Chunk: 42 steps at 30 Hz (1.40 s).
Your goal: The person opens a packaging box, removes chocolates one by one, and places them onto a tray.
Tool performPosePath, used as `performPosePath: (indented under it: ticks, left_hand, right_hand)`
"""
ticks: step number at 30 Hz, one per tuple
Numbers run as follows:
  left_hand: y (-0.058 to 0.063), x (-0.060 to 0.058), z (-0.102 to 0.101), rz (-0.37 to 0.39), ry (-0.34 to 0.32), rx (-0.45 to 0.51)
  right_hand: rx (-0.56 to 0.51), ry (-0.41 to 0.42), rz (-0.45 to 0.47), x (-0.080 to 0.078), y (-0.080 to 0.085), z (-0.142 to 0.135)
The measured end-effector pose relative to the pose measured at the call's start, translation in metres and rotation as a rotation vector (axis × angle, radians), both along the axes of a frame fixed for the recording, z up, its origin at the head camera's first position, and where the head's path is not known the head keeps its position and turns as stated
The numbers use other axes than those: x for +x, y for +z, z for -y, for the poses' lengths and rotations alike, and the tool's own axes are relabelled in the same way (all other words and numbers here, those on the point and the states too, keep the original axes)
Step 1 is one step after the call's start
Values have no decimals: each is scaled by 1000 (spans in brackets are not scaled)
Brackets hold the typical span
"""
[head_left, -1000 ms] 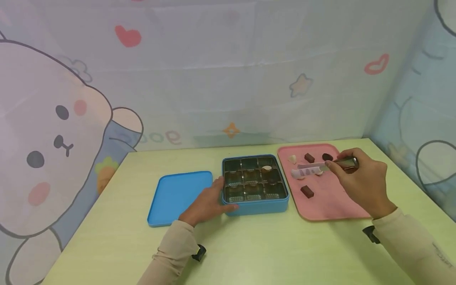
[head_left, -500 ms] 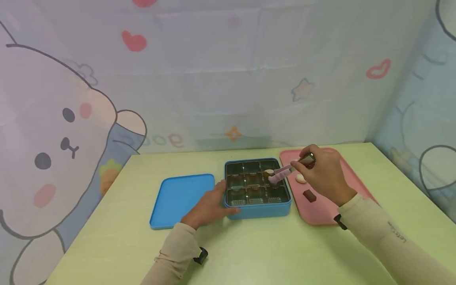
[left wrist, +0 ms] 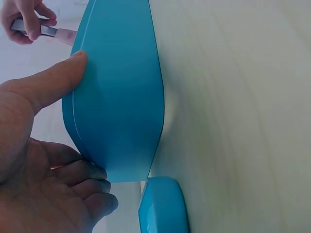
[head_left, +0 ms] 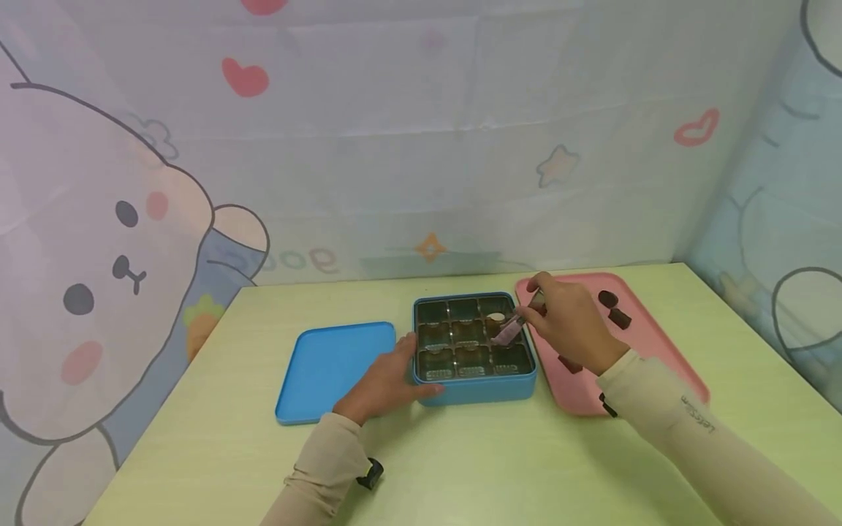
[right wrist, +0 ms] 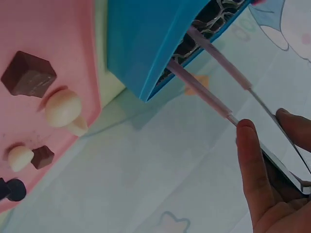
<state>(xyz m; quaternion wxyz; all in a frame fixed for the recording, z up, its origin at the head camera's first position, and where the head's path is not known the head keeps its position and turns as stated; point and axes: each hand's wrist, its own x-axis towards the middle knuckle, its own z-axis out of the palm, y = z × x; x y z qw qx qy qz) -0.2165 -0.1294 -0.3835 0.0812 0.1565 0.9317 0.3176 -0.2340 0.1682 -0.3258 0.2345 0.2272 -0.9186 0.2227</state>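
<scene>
My right hand (head_left: 566,321) grips metal tongs (right wrist: 269,109) with pale pink tips, between thumb and fingers. In the right wrist view the two tips stand apart and reach down into the blue box (head_left: 476,391). From the head they overlap the middle compartment of the right column; what lies between them is hidden. A white piece (head_left: 496,317) sits in the back right compartment. My left hand (head_left: 384,380) rests at the box's front left corner, thumb laid along the front wall (left wrist: 116,97), fingers along the left side.
A blue lid (head_left: 335,365) lies left of the box. The pink tray (head_left: 651,351) at the right carries a brown block (right wrist: 29,75), a round white piece (right wrist: 63,108), a smaller white piece (right wrist: 20,158) and a dark round piece (head_left: 608,298). A printed cloth hangs behind the table.
My right hand has brought the tongs leftward from over the tray to the box, and their tips have gone down into it. My left hand stays at the box's corner.
</scene>
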Motion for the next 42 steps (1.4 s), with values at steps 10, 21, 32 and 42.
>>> performPosePath:
  ticks: [10, 21, 32, 42]
  left_hand:
    - [-4, -2, -1, -6, 3, 6]
    - [-3, -2, -1, 1, 7, -4]
    - [-5, -5, -1, -25, -5, 21]
    - [-5, -5, 0, -35, -7, 9]
  right_hand:
    - [30, 4, -39, -6, -10, 6]
    - [-13, 4, -92, -8, -16, 6]
    - [-64, -27, -86, -5, -13, 7]
    - [-156, -51, -116, 8, 13, -1]
